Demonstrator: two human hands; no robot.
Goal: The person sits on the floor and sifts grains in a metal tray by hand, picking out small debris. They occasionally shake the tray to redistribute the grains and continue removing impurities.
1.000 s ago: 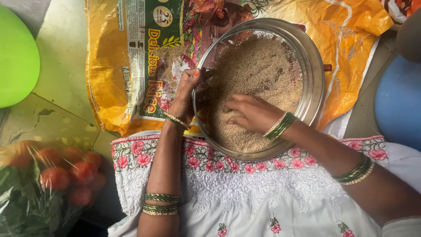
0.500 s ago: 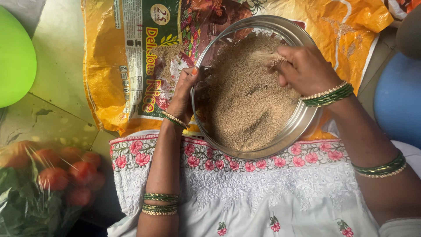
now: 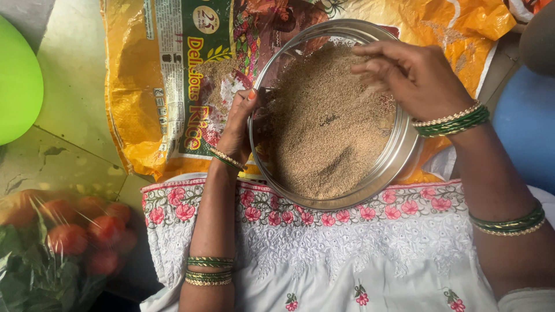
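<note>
The left hand (image 3: 237, 130) grips the near-left rim of the round steel bowl (image 3: 404, 150) of brown grain (image 3: 329, 127), resting on a yellow printed sack (image 3: 139, 104). The right hand (image 3: 416, 72), nearer the grain, hovers loosely curled over its far-right part, holding nothing.

Home floor, food-preparation spot. Pale green stone floor tiles (image 3: 75, 86) left of hands; flattened yellow plastic grain sack (image 3: 150, 98) spread as mat beneath them; clear bag of red tomatoes and green leaves (image 3: 63, 242) lower left; round steel pan of brown grain (image 3: 329, 121) on embroidered white cloth lap (image 3: 347, 248).
</note>
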